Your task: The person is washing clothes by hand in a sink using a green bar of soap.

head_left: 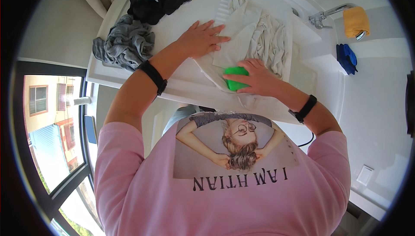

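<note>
A wet white garment [238, 46] lies over a ribbed washboard [223, 7] that is part of the white laundry sink [191, 77]. My left hand [206, 38] rests flat on the garment's left side, fingers spread, holding nothing. In my right hand [259, 77] is a bright green block [236, 78], perhaps soap or a scrub brush, pressed against the cloth near the sink's front edge. My fingers wrap its right side, and its underside is hidden. To the right of the flat part, the garment is bunched in thick folds.
A crumpled grey garment [129, 43] and a black one [155, 1] lie on the left counter. A chrome faucet [319, 19] at the right carries a folded yellow cloth [356, 22]. Blue cloth or gloves [347, 59] hang beside the basin [306, 64]. A window [53, 129] stands at far left.
</note>
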{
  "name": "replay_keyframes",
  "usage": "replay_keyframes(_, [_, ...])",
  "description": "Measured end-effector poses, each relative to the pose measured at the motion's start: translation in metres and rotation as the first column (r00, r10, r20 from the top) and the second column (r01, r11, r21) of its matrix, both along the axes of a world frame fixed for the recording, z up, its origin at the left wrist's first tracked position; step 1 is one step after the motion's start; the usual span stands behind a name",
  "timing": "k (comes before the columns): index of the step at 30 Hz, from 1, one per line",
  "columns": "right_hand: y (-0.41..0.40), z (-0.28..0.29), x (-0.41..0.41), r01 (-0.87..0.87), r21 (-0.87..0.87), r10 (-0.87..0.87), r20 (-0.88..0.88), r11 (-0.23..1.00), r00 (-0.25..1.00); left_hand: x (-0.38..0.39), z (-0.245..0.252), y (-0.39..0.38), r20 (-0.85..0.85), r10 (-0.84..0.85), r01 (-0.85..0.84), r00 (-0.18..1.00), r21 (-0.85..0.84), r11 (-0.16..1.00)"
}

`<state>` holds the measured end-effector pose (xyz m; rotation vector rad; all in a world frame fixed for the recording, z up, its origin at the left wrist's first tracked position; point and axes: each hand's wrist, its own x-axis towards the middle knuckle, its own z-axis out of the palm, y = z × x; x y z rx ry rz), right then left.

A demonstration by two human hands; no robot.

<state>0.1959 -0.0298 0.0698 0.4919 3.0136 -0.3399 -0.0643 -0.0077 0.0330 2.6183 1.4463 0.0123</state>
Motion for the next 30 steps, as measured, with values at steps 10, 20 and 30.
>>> replay_keyframes(10, [0.014,0.031,0.013,0.324,-0.205,-0.373,-0.287,0.924,0.882,0.008,0.012,-0.018,0.074,0.064,-0.068,0.995,0.059,0.996])
replay_keyframes(20, [0.006,0.006,0.001,0.188,0.062,-0.186,-0.034,0.98,0.982,0.01,0.016,-0.044,0.105,0.109,-0.126,0.989,0.175,0.977])
replay_keyframes(30, [0.031,-0.001,-0.05,0.207,0.108,-0.18,-0.218,0.972,0.959,0.025,0.012,-0.103,0.327,0.07,-0.075,0.942,0.002,0.997])
